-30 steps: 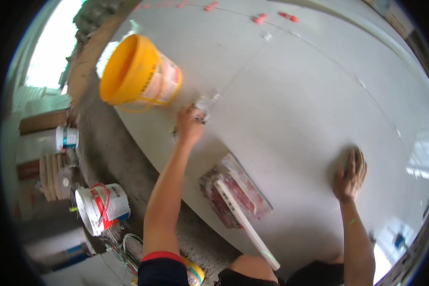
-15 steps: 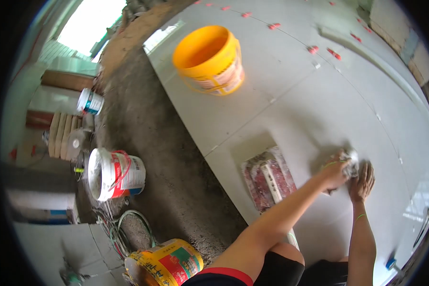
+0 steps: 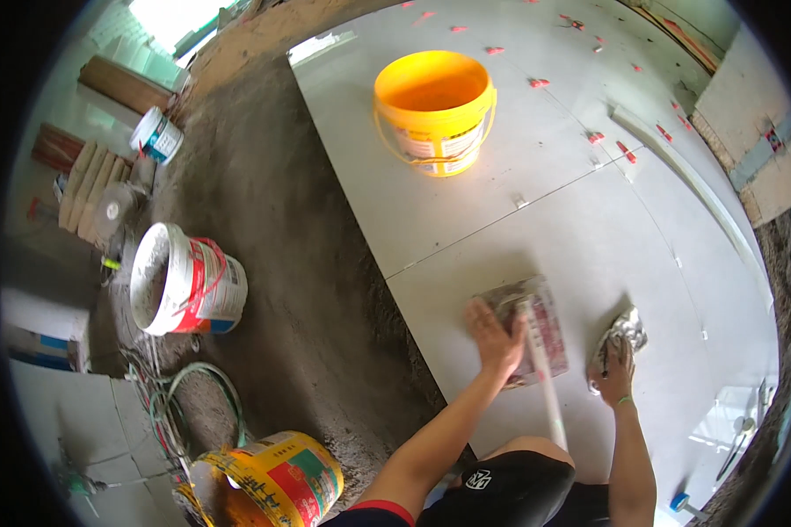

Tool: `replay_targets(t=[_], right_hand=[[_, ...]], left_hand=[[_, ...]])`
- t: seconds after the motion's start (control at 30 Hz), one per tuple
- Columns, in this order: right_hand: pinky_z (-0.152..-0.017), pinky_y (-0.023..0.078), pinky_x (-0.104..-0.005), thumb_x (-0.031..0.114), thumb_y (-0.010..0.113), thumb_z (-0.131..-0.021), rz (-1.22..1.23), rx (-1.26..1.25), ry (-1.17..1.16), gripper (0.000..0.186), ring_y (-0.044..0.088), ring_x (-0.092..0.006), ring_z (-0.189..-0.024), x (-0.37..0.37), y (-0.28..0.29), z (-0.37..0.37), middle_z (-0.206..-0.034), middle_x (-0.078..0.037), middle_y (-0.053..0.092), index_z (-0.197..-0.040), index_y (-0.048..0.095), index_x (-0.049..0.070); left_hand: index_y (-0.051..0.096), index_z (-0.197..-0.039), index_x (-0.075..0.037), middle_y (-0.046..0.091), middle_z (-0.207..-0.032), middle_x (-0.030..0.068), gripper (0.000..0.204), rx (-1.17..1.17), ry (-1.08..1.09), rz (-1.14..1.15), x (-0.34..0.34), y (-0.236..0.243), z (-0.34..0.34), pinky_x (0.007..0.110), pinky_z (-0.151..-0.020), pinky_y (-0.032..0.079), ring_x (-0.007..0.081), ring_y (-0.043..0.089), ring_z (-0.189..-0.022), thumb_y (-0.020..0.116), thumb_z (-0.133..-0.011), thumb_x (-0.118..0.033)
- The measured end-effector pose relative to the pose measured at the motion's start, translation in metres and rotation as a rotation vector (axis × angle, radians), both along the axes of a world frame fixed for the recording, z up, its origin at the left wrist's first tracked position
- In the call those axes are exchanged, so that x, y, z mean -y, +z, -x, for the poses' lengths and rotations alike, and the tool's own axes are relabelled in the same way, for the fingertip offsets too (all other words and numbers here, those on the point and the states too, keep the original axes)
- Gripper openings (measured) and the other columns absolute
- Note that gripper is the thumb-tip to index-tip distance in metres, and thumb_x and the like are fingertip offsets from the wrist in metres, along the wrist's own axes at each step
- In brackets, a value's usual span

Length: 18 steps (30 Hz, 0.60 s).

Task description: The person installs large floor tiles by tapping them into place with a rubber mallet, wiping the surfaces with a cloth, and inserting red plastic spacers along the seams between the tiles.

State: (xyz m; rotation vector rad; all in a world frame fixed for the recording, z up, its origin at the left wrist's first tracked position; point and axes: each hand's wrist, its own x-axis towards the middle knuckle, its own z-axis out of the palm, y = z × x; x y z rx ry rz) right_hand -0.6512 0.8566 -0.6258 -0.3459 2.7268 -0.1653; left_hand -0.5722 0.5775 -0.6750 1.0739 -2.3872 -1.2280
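Resting left hand (image 3: 498,344), fingers released, on long-handled red paddle (image 3: 551,338), likely to steady it on grey tile (image 3: 589,241). Pressing wet rag (image 3: 630,327) tileward under right hand (image 3: 618,373), presumably for contact; cannot tell if gripped.

Head cam: L unit of side-by-side fisheye pair, head-worn. Faces down & fwd over wearer's knee (image 3: 523,446). Range: close on L hand (image 3: 497,344) & R hand (image 3: 618,373); wide FOV takes in tiled surface (image 3: 580,228), reaching bright opening (image 3: 177,16), upper L. Upright, unmirrored; edges bend nr dark rim.
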Motion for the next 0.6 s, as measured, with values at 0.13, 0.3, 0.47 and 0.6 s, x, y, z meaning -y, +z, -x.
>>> replay_targets(t=[0.13,0.3,0.47,0.6], right_hand=[[-0.117,0.027,-0.0459,0.048,0.056,-0.097,0.332,-0.16,-0.358,0.074,0.027,-0.0423,-0.144,0.008,0.039,0.007,-0.153,-0.027,0.034,-0.146,0.038,-0.004],[-0.086,0.044,-0.0418,0.037,0.057,-0.099,0.314,-0.009,-0.219,0.062,0.054,-0.0352,-0.107,0.029,0.028,-0.041,-0.123,-0.026,0.052,-0.144,0.038,-0.002],[-0.035,0.036,-0.0304,0.023,0.056,-0.1,0.502,0.102,-0.613,0.022,0.044,-0.0122,-0.041,0.018,0.013,-0.032,-0.06,-0.002,0.049,-0.112,0.049,0.006],[-0.033,0.036,-0.0308,0.023,0.053,-0.1,0.594,0.2,-0.867,0.014,0.044,-0.0116,-0.04,-0.021,0.001,0.006,-0.062,-0.001,0.048,-0.103,0.05,0.01]], left_hand=[[0.005,-0.153,0.009,0.005,-0.161,0.0299,0.099,-0.029,-0.334,-0.243,0.005,0.006,0.051,0.053,-0.122,0.007,0.0415,0.0,-0.151,0.043,-0.096,-0.063],[0.011,-0.155,0.005,0.005,-0.164,0.0215,0.091,0.523,-0.105,0.481,0.126,0.006,0.079,0.045,-0.123,-0.001,0.0343,-0.003,-0.153,0.032,-0.098,-0.062],[0.007,-0.155,0.006,0.002,-0.165,0.0208,0.092,0.557,-0.208,0.448,0.171,0.013,0.097,0.045,-0.123,-0.002,0.0334,-0.004,-0.153,0.032,-0.097,-0.061],[0.009,-0.155,0.006,0.003,-0.164,0.0223,0.09,0.558,-0.136,0.44,0.173,0.015,0.111,0.045,-0.123,0.0,0.0342,-0.002,-0.153,0.033,-0.098,-0.059]])
